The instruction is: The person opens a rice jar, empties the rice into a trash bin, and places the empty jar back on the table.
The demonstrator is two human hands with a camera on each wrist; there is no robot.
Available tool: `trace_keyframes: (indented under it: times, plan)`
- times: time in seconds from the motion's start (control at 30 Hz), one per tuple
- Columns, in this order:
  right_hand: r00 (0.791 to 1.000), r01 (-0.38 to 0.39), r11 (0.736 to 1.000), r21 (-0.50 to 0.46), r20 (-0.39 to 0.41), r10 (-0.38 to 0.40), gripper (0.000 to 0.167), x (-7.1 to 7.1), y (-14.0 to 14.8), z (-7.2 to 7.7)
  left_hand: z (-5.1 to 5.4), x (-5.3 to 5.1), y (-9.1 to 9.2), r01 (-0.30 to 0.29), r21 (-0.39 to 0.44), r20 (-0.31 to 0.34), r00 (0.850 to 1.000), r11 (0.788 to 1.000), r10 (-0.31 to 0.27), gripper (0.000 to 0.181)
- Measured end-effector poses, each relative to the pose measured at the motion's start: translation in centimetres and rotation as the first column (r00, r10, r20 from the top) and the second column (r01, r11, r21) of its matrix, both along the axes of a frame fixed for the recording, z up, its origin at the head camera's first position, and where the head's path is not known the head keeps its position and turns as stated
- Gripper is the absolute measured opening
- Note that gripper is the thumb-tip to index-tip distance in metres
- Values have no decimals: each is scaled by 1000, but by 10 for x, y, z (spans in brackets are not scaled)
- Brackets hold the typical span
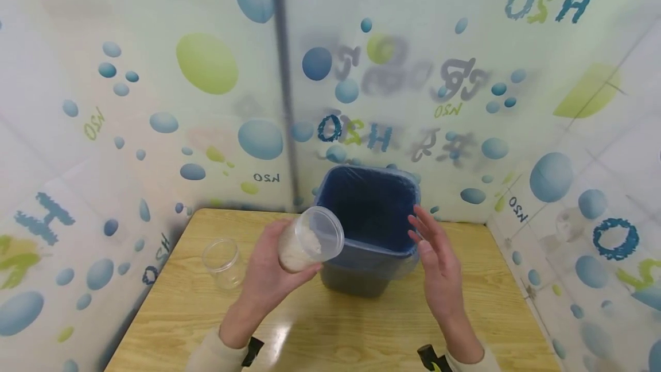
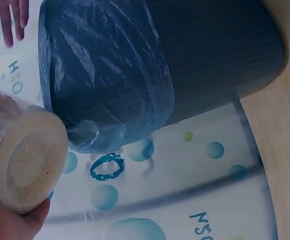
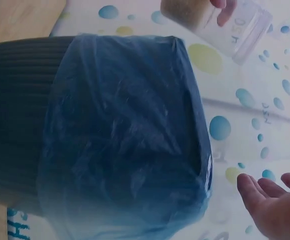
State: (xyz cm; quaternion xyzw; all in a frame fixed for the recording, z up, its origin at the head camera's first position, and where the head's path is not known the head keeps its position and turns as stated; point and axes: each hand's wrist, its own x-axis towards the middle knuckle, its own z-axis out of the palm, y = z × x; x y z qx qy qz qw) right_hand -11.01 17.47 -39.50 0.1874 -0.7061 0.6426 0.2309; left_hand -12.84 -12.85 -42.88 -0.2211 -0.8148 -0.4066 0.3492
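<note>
The left hand (image 1: pixel 268 268) grips a clear jar (image 1: pixel 310 240) partly filled with a pale, grainy substance. This jar is tilted, its mouth toward the bin (image 1: pixel 356 280), at the left part of the bin's rim. In the left wrist view the jar's bottom (image 2: pixel 30 165) faces the camera, with pale contents against it. Blue plastic film (image 3: pixel 120 125) lines the bin and folds over its outside. At the bin's right side the right hand (image 1: pixel 441 268) is held up, fingers apart and slightly bent, holding nothing.
A second clear container (image 1: pixel 224 263) stands on the wooden table (image 1: pixel 175 309), left of the left hand. Behind and at both sides hang pale sheets (image 1: pixel 206 10) printed with blue and green dots and lettering.
</note>
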Motion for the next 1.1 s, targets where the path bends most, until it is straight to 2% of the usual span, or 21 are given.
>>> trace_keyframes:
  times: [0.17, 0.37, 0.5, 0.6, 0.83, 1.0, 1.1]
  plan:
    - [999, -29, 996, 88, 28, 27, 52, -3, -14, 5, 4, -1, 6, -38, -84, -61, 998, 996, 33, 95]
    - [997, -82, 980, 181, 5, 82, 55, -7, -30, 6, 4, 0, 11, -75, -156, -106, 993, 985, 59, 94]
    - [994, -105, 960, 260, 15, 104, 55, -6, -40, 8, 4, 1, 13, -95, -214, -139, 988, 972, 66, 98]
    - [993, -119, 948, 295, 55, 107, 55, -5, -45, 9, 5, 2, 15, -108, -252, -166, 984, 962, 67, 102]
    - [990, -136, 925, 354, 76, 116, 53, -8, -56, 10, 7, 3, 21, -118, -294, -220, 974, 949, 53, 104]
    - [995, -96, 902, 420, 54, 80, 54, -7, -64, 13, 8, 3, 24, -128, -319, -222, 973, 939, 57, 103]
    - [1000, -28, 869, 494, 13, 25, 56, -7, -68, 14, 8, 3, 25, -132, -329, -208, 976, 935, 64, 102]
